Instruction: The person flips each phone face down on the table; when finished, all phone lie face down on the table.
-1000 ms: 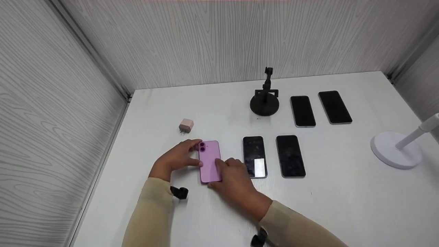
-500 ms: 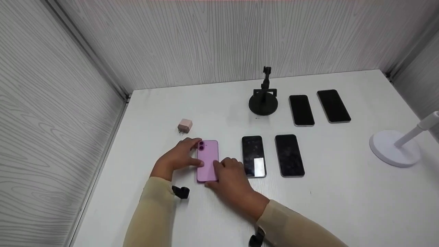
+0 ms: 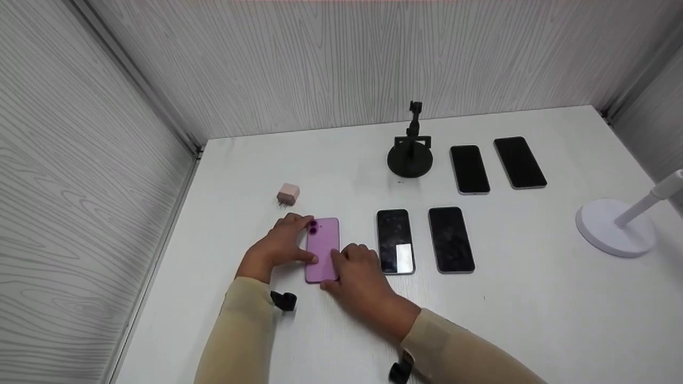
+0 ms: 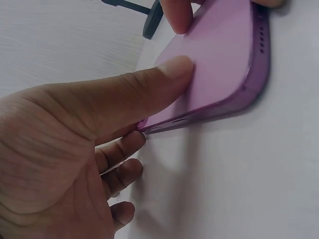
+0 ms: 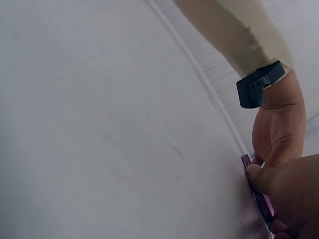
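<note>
Viewing from left wrist, not head, reveals pink phone's (image 4: pixel 222 47) holes (image 4: pixel 261 41).

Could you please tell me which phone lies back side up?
The pink phone between the left hand and right hand: its camera lenses face up, while the other four phones show their screens.

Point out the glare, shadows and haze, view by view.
Head view: a bright white reflection on the dark phone nearest the right hand; left wrist view: soft shadows on the white table beside the left hand; right wrist view: a hazy, bluish cast over the table.
</note>
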`<state>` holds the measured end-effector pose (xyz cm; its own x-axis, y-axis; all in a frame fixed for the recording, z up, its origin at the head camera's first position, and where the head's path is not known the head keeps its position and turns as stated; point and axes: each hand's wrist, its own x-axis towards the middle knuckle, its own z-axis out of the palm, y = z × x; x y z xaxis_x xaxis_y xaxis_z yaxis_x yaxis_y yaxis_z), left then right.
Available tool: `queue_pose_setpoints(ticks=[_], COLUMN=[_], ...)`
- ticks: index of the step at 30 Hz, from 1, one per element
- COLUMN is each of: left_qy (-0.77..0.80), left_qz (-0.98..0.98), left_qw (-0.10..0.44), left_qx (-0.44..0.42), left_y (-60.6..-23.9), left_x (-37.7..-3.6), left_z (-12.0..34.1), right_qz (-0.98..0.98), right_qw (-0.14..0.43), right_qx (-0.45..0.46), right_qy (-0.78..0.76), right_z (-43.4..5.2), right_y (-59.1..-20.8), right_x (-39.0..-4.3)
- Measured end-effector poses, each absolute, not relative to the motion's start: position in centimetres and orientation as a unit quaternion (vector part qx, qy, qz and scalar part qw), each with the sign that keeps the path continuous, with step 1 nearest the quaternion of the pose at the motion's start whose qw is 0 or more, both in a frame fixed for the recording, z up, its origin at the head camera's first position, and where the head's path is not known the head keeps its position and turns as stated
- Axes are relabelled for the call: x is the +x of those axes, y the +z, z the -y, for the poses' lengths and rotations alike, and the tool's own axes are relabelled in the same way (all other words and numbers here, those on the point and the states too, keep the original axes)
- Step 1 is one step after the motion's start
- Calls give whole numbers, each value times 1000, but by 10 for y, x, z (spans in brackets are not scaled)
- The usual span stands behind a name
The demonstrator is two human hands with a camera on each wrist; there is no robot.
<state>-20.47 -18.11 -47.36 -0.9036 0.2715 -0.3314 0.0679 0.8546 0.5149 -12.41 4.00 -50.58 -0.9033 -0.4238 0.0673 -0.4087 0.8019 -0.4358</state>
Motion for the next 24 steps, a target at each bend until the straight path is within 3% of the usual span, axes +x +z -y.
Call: queue_pose_setpoints(ticks=[8, 16, 24], left_qy=[257, 257, 256], left_qz=[-941, -941, -941], left_qw=[208, 209, 206], left_qx=[78, 76, 76], left_y=[-472, -470, -471], left_x=[-204, -205, -202], left_z=[180, 179, 180], right_qz=[-943, -957, -969], right_qw=[17, 13, 87], right_qx=[-247, -190, -152], right_qy=[-223, -218, -176], right_z=[-67, -127, -156], right_y=[-491, -470, -468], right_x=[-140, -190, -214])
